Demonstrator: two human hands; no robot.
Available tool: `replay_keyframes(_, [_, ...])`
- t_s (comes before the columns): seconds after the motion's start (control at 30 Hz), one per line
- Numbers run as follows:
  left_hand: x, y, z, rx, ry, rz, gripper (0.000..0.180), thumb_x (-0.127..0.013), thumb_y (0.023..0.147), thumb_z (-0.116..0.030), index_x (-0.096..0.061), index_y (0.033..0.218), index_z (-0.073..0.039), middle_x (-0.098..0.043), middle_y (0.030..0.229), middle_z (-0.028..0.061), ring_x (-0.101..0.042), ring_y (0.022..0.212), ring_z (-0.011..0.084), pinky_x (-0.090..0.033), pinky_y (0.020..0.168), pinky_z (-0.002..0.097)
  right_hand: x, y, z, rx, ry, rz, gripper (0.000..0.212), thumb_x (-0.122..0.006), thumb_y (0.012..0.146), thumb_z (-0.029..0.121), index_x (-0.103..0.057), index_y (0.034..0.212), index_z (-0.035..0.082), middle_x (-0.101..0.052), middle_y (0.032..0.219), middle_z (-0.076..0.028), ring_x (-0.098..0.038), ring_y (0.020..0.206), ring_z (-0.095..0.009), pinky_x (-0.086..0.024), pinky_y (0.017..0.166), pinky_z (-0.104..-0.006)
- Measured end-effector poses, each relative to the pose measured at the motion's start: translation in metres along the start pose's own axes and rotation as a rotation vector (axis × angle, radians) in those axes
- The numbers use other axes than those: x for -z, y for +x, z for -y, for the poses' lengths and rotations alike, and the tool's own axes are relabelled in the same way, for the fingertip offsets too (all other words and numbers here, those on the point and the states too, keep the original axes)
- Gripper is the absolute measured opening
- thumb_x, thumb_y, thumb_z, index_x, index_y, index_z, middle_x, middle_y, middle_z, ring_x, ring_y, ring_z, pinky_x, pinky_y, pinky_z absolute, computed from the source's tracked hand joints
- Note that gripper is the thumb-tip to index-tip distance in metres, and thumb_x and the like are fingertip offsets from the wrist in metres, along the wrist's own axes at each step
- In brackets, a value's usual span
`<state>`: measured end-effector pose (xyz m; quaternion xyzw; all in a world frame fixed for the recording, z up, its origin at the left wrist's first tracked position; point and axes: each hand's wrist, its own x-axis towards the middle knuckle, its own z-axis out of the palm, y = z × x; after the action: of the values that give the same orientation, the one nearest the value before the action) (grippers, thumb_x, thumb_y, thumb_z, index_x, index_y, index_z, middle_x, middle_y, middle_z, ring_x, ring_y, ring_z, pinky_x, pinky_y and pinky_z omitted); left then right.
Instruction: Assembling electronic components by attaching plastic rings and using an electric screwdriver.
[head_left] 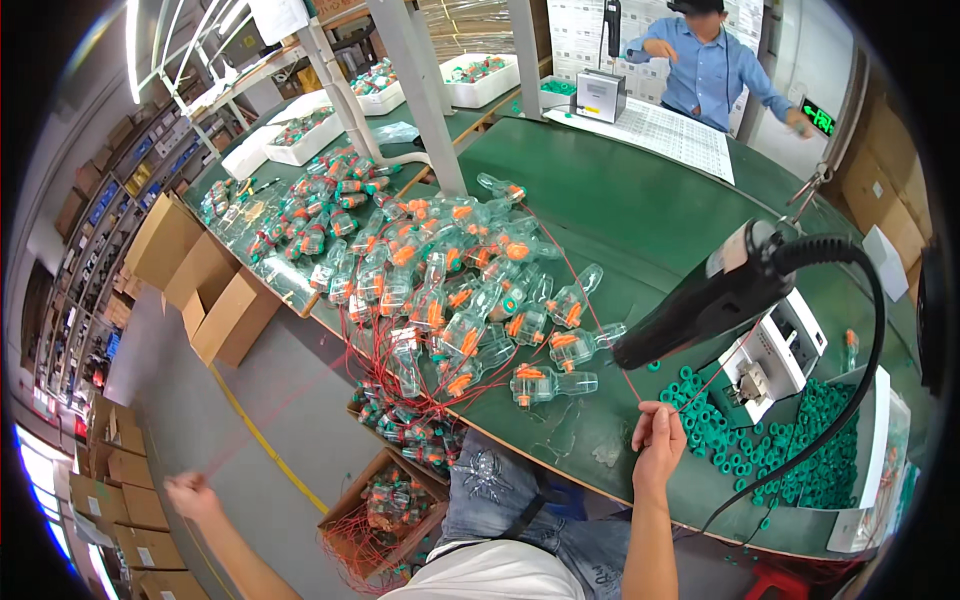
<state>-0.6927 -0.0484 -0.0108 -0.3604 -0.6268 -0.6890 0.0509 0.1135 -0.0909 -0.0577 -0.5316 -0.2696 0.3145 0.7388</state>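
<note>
My right hand (660, 440) is closed at the table's front edge, pinching a thin red cord (590, 305). The cord runs up from the fingers to the far side of the heap, and another stretch slants toward a small machine. Out over the floor at the left, my left hand (192, 497) is closed; a faint, blurred red line leads from it toward the table. Clear plastic bottle-shaped parts (465, 335) with orange pieces inside lie heaped left of my right hand. Red cords (400, 385) trail from the heap over the edge.
A black corded handheld tool (700, 290) hangs above the table, beside a white machine (795, 345) and many green rings (800, 455). Cardboard boxes (385, 500) stand below and at the left. Metal posts (425, 95) rise behind the heap. Another person (705, 65) stands across the table.
</note>
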Motion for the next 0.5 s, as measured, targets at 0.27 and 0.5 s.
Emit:
replay_keyframes(0.27, [-0.053,-0.213,0.121,1.679,-0.467,-0.094,0.021,-0.039,0.098,-0.009,-0.043,0.110,0.008,-0.055,0.104,0.0199,-0.060,0.093,0.0316,-0.054,0.091,0.0498,-0.011,0.001,0.022,0.561,-0.145,0.144,0.022,-0.053,0.099,0.013,-0.067,0.103,-0.003,-0.056,0.098,-0.011,-0.054,0.065,-0.013,-0.041,0.053,-0.0198])
replay_keyframes(0.5, [-0.134,-0.226,0.055,1.767,0.083,0.806,0.054,-0.047,0.101,-0.042,-0.046,0.126,0.006,-0.063,0.116,0.0156,-0.064,0.101,0.0281,-0.054,0.088,0.0460,0.011,-0.005,0.054,0.487,-0.029,-0.173,0.014,-0.054,0.095,0.002,-0.063,0.104,-0.005,-0.058,0.101,-0.012,-0.059,0.070,-0.015,-0.054,0.060,-0.0276])
